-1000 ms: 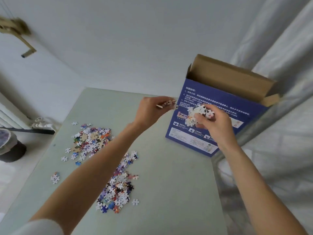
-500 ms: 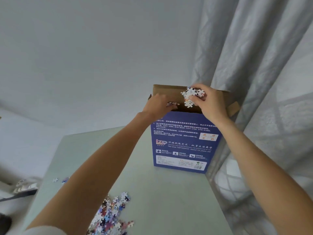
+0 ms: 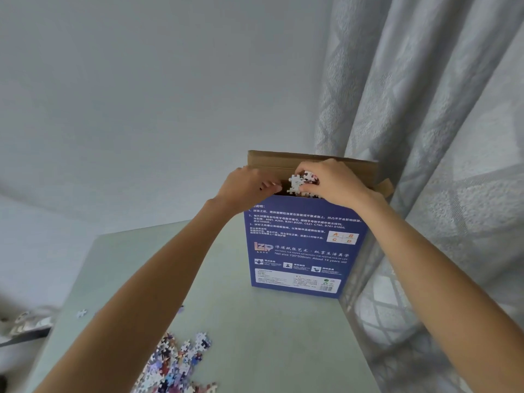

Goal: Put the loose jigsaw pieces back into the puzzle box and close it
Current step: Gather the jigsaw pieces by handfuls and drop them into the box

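The blue puzzle box (image 3: pixel 303 245) stands upright at the table's far right corner, its brown top flap (image 3: pixel 272 160) raised. My right hand (image 3: pixel 334 182) is over the box's opening, shut on a clump of jigsaw pieces (image 3: pixel 299 184) with white backs showing. My left hand (image 3: pixel 246 187) is at the opening's left end, fingers curled over the rim; what it holds is hidden. A heap of loose jigsaw pieces (image 3: pixel 175 364) lies on the table near the bottom edge, partly behind my left forearm.
The pale green table (image 3: pixel 269 336) ends just right of the box, where a grey curtain (image 3: pixel 425 137) hangs. One stray piece (image 3: pixel 81 313) lies near the table's left edge. A white wall stands behind the box.
Both hands rose from in front of the box to its open top. The right hand's clump now sits lower in the opening. The view tilted up, hiding most loose pieces.
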`<state>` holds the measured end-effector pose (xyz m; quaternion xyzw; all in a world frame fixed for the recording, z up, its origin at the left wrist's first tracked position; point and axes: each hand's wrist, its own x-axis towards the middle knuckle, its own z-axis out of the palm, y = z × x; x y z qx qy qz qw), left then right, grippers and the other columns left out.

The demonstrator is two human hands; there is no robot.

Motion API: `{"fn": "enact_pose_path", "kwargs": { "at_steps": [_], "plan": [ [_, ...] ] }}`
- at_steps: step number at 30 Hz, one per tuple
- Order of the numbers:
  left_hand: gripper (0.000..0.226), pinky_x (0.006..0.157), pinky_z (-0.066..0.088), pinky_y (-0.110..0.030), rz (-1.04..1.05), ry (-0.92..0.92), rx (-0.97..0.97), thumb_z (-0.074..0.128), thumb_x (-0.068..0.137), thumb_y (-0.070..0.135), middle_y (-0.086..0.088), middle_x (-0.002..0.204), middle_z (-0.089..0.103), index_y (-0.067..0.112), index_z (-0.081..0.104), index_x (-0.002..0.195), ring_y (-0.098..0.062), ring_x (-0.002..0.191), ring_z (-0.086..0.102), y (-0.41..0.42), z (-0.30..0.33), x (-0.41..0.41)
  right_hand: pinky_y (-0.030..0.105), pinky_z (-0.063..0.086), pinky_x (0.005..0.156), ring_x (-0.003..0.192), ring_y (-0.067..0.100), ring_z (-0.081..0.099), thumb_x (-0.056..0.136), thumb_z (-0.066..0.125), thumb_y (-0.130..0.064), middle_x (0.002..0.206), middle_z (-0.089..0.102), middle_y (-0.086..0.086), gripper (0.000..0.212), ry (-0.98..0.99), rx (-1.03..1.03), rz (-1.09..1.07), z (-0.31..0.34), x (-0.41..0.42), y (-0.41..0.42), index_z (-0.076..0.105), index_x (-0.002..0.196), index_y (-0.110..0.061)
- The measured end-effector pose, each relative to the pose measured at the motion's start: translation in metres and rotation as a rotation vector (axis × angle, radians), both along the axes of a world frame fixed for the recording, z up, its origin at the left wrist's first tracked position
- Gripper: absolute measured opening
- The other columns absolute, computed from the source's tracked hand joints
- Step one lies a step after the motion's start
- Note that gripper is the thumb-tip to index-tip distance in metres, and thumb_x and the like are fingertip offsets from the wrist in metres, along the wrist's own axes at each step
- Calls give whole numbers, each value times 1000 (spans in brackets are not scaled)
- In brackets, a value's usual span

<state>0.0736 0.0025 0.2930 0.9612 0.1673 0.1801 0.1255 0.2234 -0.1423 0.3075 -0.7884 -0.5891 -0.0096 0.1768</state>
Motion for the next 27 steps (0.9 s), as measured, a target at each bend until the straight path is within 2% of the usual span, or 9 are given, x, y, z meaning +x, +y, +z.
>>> {"fn": "enact_pose_path", "kwargs": {
  "at_steps": [2,5,7,9,13,18,20,24,27],
  "plan": [
    [16,75,49,-22,-15,-10,56,60,88,33,11,92,71,26,71,98,-5,84,64,-1,-2,-6,30,40,70,83,14,55,87,65,-27,107,64,0,31,-22,1,20,2,-1,5,60,116,-21],
    [15,75,48,-22,-21,-30,108,61,88,27,11,94,71,26,70,99,-6,87,65,0,-5,-11,28,37,68,80,11,51,88,64,-20,103,61,-1,32,-60,3,20,1,-5,12,59,119,-23],
    [16,76,49,-24,-22,-39,121,60,88,24,10,94,71,26,70,100,-7,87,65,1,-7,-12,29,44,68,80,12,56,88,63,-16,101,65,-2,33,-72,18,9,0,-7,14,58,119,-23],
    [16,76,50,-25,-25,-50,135,60,88,24,10,94,71,25,70,101,-8,87,65,1,-9,-12,28,47,69,83,14,62,88,63,-15,99,69,-1,25,-86,49,-12,-2,-9,14,62,111,-22],
    [15,73,51,-27,-37,-96,147,58,89,24,9,93,71,24,70,99,-10,85,66,0,-14,-13,24,43,68,84,13,63,88,63,-21,92,71,-3,8,-132,93,-43,-3,-10,13,70,93,-23],
    [16,68,43,-22,-57,-172,196,59,89,22,8,95,71,22,70,101,-13,85,65,0,-20,-17,36,49,81,100,21,62,91,57,-11,113,66,1,26,-196,22,-61,-6,-13,15,66,112,-22],
    [16,65,44,-23,-62,-222,216,60,88,22,8,93,72,22,70,100,-15,83,65,-3,-21,-20,34,50,77,96,20,63,92,53,-9,112,66,-1,28,-211,116,-65,-7,-20,12,66,114,-21],
    [12,54,50,-24,49,-473,242,64,82,26,8,81,71,19,69,89,-13,70,65,-15,-34,-52,20,42,56,65,5,55,92,54,-14,92,70,-5,18,-148,515,-7,-26,-60,-3,69,103,-17],
    [24,52,48,-18,134,-617,230,54,89,32,7,72,70,16,70,81,-8,62,64,-24,-62,-96,20,49,54,67,8,63,91,57,-15,87,71,-2,16,-106,626,66,-70,-100,-9,69,102,-14]
  ]
}}
